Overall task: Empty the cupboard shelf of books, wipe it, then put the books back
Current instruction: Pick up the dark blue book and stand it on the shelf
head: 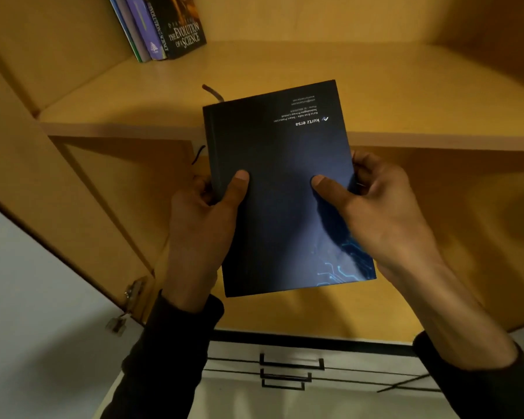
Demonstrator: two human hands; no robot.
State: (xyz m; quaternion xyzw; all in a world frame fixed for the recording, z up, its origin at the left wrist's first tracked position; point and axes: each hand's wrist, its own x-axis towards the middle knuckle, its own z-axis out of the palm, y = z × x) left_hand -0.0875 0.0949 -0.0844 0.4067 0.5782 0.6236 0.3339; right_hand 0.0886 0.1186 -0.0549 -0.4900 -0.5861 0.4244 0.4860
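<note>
A dark blue hardback notebook (285, 189) with upside-down white lettering and a ribbon marker is held in front of the wooden cupboard shelf (285, 86). My left hand (203, 219) grips its spine edge, thumb on the cover. My right hand (372, 213) holds the opposite edge, thumb also on top. The book's far end reaches over the shelf's front lip. At the shelf's back left, three books (161, 28) lean together, the outermost a black one titled "The Evolution of a Science".
The open cupboard door (43, 176) hangs at the left with a hinge (133, 291) low down. A lower shelf (315, 309) lies beneath the book. Below the cupboard stand white drawers with black handles (291, 364).
</note>
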